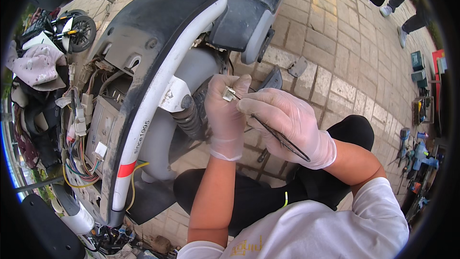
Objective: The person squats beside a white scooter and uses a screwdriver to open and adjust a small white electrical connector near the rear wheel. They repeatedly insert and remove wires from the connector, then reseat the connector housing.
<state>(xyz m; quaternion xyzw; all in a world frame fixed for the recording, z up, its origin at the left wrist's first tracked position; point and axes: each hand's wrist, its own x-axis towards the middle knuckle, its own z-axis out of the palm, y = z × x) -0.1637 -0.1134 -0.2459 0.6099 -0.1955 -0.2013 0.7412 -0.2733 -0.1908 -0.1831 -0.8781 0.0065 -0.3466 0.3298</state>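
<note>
Both my hands wear thin, see-through gloves and meet in front of the opened scooter [158, 33]. My left hand [224, 122] is closed in a pinch around a small white plug connector [229, 94]. Close beside it, my right hand [287, 124] has its fingers pressed together on a thin black wire [280, 137], whose loop hangs below the palm. The wire's end lies near the connector; my fingertips hide whether the two are joined. A ribbed black rubber boot [189, 122] and a grey curved scooter part [194, 69] are just left of my left hand.
Bundled wires [81, 153] and pale connectors hang from the scooter's open side at left. A grey flat piece [298, 66] lies on the paving [335, 67]. Power tools [424, 156] stand at far right, a person's legs [405, 9] at upper right. A motorbike [72, 31] is parked at far left.
</note>
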